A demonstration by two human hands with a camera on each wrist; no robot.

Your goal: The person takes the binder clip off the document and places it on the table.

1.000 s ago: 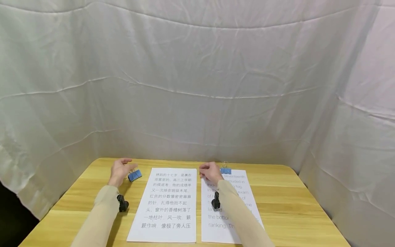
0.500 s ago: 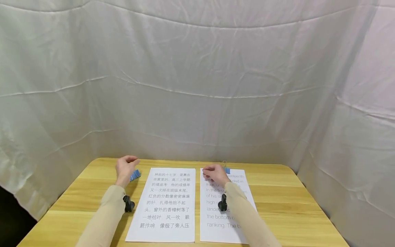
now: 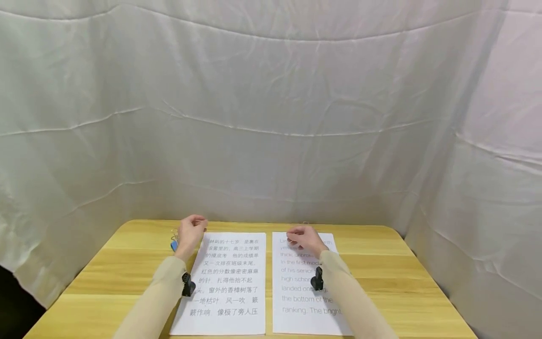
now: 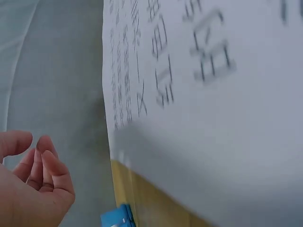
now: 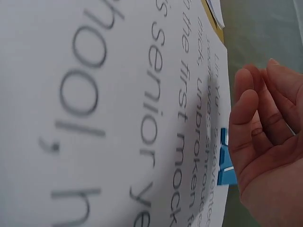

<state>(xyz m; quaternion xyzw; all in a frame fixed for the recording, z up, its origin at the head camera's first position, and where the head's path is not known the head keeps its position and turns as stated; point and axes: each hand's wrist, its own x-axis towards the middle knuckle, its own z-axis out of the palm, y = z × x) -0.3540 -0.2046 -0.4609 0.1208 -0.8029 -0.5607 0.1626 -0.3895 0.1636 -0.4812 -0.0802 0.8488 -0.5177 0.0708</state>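
Observation:
My left hand (image 3: 192, 234) hovers at the top left corner of a paper stack with printed Chinese text (image 3: 228, 282). Its fingers are loosely bent, and the left wrist view shows nothing between them. Just left of that hand, a blue binder clip (image 3: 174, 246) lies on the table, partly covered by the hand in the head view. Over the upper part of a second stack, printed in English (image 3: 296, 301), is my right hand (image 3: 306, 239), fingers relaxed and holding nothing. Behind it, another blue binder clip (image 5: 225, 165) sits at this stack's top edge.
Both stacks lie side by side on a wooden table (image 3: 389, 282), a narrow gap between them. A pale grey curtain (image 3: 271, 179) hangs behind the table and along its sides.
My left hand has moved right, from above the loose binder clip to the corner of the Chinese pages. My right hand has shifted slightly right, now covering most of the attached clip.

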